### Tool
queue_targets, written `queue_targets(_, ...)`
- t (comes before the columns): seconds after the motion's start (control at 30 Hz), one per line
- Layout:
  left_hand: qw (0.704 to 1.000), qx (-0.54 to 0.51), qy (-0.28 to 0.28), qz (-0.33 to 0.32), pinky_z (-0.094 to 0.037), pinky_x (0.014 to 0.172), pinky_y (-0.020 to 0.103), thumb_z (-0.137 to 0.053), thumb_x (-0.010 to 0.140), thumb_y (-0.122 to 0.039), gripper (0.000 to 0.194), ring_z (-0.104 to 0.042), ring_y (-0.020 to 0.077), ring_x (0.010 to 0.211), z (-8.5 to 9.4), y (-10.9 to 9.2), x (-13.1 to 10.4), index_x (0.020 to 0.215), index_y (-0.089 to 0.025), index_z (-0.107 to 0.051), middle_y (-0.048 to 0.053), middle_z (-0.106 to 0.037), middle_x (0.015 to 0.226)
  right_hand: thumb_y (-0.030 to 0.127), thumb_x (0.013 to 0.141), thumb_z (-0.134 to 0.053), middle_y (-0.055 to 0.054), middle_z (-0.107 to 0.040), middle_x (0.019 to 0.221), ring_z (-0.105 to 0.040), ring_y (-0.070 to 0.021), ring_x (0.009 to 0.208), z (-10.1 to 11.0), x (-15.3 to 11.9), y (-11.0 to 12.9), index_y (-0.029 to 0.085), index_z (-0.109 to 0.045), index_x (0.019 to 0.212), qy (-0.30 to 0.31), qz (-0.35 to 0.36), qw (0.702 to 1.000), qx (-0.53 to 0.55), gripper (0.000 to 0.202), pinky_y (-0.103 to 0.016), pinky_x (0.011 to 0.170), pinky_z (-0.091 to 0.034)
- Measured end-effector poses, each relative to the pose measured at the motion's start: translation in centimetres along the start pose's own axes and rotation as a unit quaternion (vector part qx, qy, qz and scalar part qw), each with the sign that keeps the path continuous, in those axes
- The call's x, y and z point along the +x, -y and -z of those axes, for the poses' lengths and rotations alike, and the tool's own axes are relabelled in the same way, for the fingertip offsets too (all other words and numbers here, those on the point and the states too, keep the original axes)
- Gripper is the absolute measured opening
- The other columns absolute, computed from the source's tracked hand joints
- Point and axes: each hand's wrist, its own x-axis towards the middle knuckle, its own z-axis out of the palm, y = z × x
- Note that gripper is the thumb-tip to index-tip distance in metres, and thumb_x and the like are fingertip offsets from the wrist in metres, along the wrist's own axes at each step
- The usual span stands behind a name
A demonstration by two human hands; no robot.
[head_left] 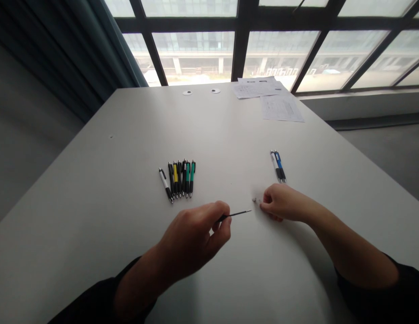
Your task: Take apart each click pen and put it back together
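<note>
- Nearest the camera, the left hand [202,230] is seen above the white table [209,126], fingers closed.
- The right hand [280,202] is placed low, fingertips pinched.
- Beyond the left hand, a row of pens [176,180] is laid.
- Beyond the right hand, two pens [279,164] are laid.
- By the left hand, a thin dark refill [239,213] is held, pointed rightward.
- By the right, a small pale piece [258,202], partly hidden, is held.

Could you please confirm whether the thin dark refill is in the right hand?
No, the thin dark refill is held in the left hand, pointing toward the right hand.
</note>
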Motion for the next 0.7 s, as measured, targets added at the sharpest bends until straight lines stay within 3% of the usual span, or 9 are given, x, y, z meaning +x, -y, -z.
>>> queue_targets(0.3,1.0,0.003,-0.002,0.0,-0.034,0.055,0.021,-0.053,0.093,-0.019,0.006,-0.042,0.0074,0.054,-0.1,0.2,0.0,0.089,-0.02,-0.057,-0.007,-0.052,0.066,0.031,0.086,-0.062,-0.007,-0.074,0.059,-0.069,-0.0167,0.052,0.2,-0.3,0.0,0.016,-0.067,0.063,0.009,-0.004,1.0,-0.004,0.029,-0.024,0.055,-0.051)
queue_targets(0.43,1.0,0.0,-0.004,-0.001,-0.034,0.056,0.021,-0.054,0.094,-0.018,0.006,-0.042,0.0072,0.055,-0.2,0.3,0.0,0.089,-0.02,-0.057,-0.007,-0.051,0.067,0.039,0.09,-0.062,-0.006,-0.073,0.058,-0.068,-0.0164,0.051,1.4,-2.1,0.4,0.016,-0.067,0.065,-0.003,0.002,1.0,-0.002,0.035,-0.024,0.053,-0.05)
queue_targets(0.53,1.0,-0.013,-0.013,-0.004,-0.033,0.055,0.02,-0.054,0.094,-0.017,0.006,-0.04,0.0069,0.054,-0.3,0.2,-0.1,0.089,-0.02,-0.056,-0.008,-0.049,0.066,0.043,0.092,-0.063,-0.004,-0.071,0.059,-0.067,-0.0154,0.052,1.8,-4.2,1.6,0.017,-0.067,0.068,-0.015,0.052,0.996,0.068,0.035,-0.025,0.052,-0.05)
queue_targets(0.6,0.999,-0.037,-0.009,0.001,-0.033,0.055,0.02,-0.054,0.095,-0.017,0.005,-0.039,0.0069,0.054,-0.4,-0.1,-0.1,0.092,-0.02,-0.055,-0.008,-0.048,0.066,0.042,0.09,-0.068,-0.002,-0.071,0.062,-0.066,-0.0143,0.055,1.3,-5.3,2.7,0.017,-0.069,0.076,-0.002,0.125,0.976,0.177,0.028,-0.024,0.054,-0.052)
queue_targets(0.7,0.995,-0.098,0.011,0.009,-0.035,0.055,0.018,-0.052,0.097,-0.017,0.004,-0.04,0.0066,0.056,-0.4,-0.6,-0.1,0.095,-0.02,-0.054,-0.008,-0.05,0.068,0.037,0.084,-0.078,0.0,-0.07,0.066,-0.064,-0.0125,0.057,-0.4,-6.0,4.3,0.017,-0.073,0.094,0.025,0.229,0.901,0.367,0.023,-0.025,0.058,-0.055)
